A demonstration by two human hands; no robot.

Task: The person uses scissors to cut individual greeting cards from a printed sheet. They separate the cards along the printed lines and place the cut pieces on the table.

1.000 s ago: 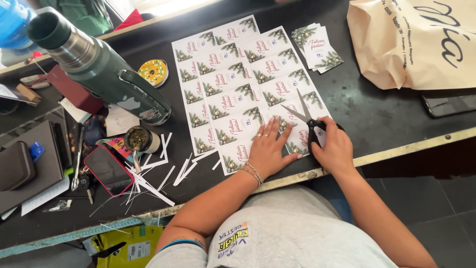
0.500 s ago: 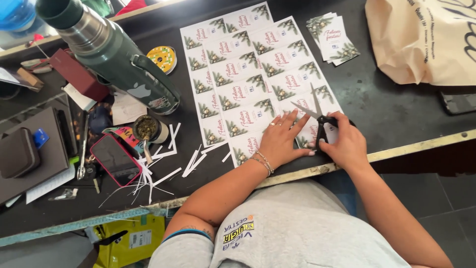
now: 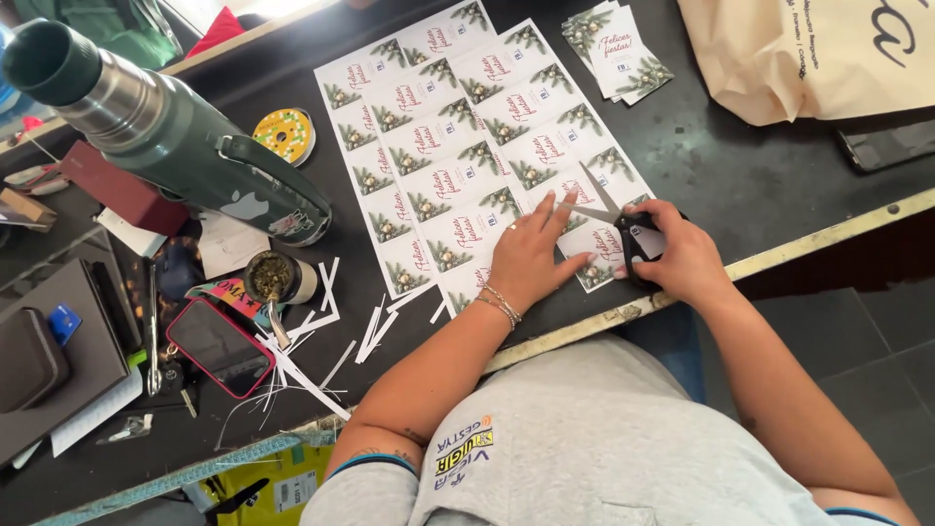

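Pressing my left hand (image 3: 526, 258) flat on the printed card sheet (image 3: 467, 146) at the table's (image 3: 760, 185) six o'clock edge, I grip black scissors (image 3: 614, 216) in my right hand (image 3: 677, 253), blades parted, keeping cuts along the white gaps.

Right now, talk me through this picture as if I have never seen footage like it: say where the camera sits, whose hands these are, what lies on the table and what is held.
The camera is worn on a person's head and looks down, so both hands are that person's own. The left hand lies flat on a printed sheet of cards, pinning it to the black table. The right hand holds black-handled scissors, blades open over the sheet's near edge. A small stack of cut cards lies further back, beside a beige bag. To the left are white paper strips, a red-cased phone, a green flask and a yellow tape roll.
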